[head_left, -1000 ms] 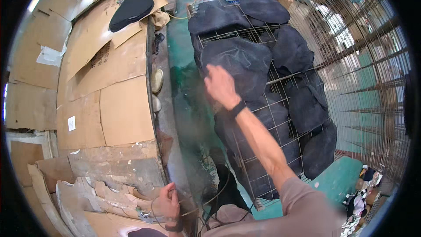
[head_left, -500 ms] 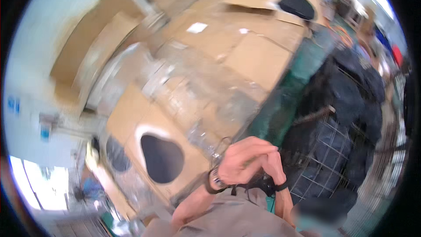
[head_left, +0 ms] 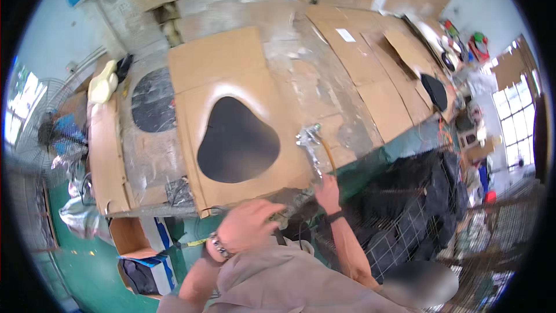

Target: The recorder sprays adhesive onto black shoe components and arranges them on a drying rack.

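Observation:
My right hand (head_left: 328,193) is closed round the lower end of a metal spray gun (head_left: 310,144), at the table's near edge. An amber hose (head_left: 330,156) curves down from the gun to the hand. My left hand (head_left: 249,226) is near my body, fingers apart, with nothing visible in it. Beyond it, a black rounded-triangular pad (head_left: 237,142) lies flat on a cardboard sheet (head_left: 217,52). White overspray rims the pad's upper edge on the cardboard.
A worn table (head_left: 298,75) carries more cardboard. A dark round patch (head_left: 153,101) lies left of the pad, another black pad (head_left: 434,91) far right. A wire-mesh rack (head_left: 399,232) with black material stands at right. Cardboard boxes (head_left: 142,237) are low left, near a fan (head_left: 46,133).
The view has swung left toward the pad. My hands, together before, are now apart: the right has reached forward to the spray gun, and the left sits lower left with fingers spread.

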`<state>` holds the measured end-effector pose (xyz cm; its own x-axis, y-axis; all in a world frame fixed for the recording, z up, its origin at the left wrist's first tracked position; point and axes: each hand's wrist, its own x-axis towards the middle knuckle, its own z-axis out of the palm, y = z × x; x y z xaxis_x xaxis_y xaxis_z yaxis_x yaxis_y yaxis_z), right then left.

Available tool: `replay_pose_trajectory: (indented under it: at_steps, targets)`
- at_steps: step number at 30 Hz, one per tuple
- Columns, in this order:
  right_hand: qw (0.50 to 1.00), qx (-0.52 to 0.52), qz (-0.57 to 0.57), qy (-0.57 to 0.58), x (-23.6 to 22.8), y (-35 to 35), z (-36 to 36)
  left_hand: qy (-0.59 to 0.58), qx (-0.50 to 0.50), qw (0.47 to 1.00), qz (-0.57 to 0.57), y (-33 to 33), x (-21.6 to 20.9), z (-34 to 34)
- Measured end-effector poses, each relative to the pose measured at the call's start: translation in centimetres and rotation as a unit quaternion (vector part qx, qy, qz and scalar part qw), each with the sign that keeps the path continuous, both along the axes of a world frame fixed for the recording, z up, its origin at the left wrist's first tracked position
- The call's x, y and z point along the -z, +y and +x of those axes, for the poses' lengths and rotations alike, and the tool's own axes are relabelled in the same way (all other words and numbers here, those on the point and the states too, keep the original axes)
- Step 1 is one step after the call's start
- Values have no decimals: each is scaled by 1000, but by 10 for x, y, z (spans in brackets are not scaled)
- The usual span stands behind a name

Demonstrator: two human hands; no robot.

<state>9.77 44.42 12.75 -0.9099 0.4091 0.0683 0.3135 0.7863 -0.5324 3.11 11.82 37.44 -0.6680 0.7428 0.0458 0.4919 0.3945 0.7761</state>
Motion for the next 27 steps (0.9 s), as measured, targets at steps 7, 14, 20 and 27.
replay_pose_trajectory:
  at_steps: [7, 14, 20, 27]
  targets:
    - [988, 2, 87, -127, 60, 21, -87, -48, -301, 910, -280, -216, 175, 58]
    - [987, 51, 15, -152, 73, 47, -108, -292, -489, 750, -337, -295, 361, 244]
    - [988, 130, -68, -50, 11, 70, -83, -285, -85, 832, -469, -265, 345, 386]
    - [910, 134, -377, 106, -132, 9, 78, -571, -611, 520, 174, -254, 345, 401]
